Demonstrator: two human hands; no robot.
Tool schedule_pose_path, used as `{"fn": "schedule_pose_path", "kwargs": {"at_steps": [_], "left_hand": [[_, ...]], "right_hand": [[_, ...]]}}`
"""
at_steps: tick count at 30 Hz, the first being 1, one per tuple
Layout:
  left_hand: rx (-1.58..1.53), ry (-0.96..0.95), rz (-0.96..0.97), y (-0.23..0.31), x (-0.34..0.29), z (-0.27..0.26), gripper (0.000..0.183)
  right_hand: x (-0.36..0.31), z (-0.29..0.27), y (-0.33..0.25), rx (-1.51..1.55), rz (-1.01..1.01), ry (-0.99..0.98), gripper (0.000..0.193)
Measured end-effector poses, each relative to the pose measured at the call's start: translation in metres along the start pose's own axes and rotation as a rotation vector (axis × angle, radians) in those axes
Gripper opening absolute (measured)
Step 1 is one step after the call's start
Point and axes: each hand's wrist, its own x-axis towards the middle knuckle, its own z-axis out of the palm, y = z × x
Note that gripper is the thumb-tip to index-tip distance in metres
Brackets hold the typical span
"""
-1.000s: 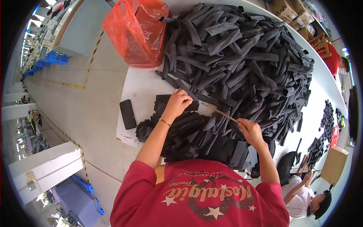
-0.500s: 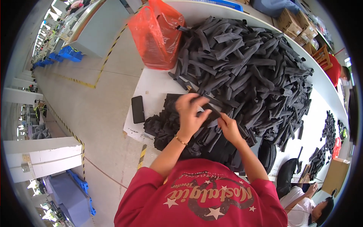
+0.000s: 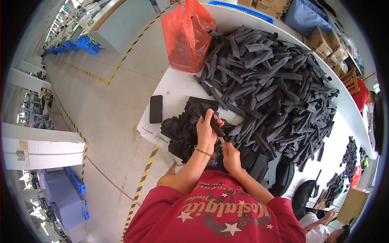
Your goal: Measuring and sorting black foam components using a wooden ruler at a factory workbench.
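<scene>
My left hand (image 3: 206, 131) is closed around a dark fabric tube (image 3: 217, 128), thumb on top. A thin, pale yellowish stick (image 3: 221, 139) shows at the tube's lower end. My right hand (image 3: 231, 158) grips that stick; how far it reaches into the tube is hidden. Under and beside my left hand lies a heap of flat black pieces (image 3: 176, 131). A large pile of dark grey fabric tubes (image 3: 271, 85) spreads over the table to the right and beyond my hands.
A black phone (image 3: 156, 109) lies near the left edge of the white table (image 3: 172, 87). Behind it stands a red plastic bag (image 3: 186, 44). Black bags (image 3: 283, 176) sit at the right near edge. A person in white (image 3: 320, 227) is at lower right.
My hands have come nearer to my body. My left hand now wraps the tube instead of moving blurred above it, and the stick shows between both hands.
</scene>
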Motion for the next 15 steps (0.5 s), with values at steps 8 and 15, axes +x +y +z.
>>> {"fn": "schedule_pose_path", "kwargs": {"at_steps": [8, 15], "left_hand": [[0.134, -0.022, -0.006, 0.003, 0.011, -0.007, 0.031], [0.126, -0.22, -0.134, -0.01, -0.004, 0.009, 0.044]], "right_hand": [[-0.043, -0.065, -0.017, 0.044, 0.102, -0.215, 0.007], [-0.052, -0.09, -0.016, -0.033, 0.105, -0.111, 0.012]]}}
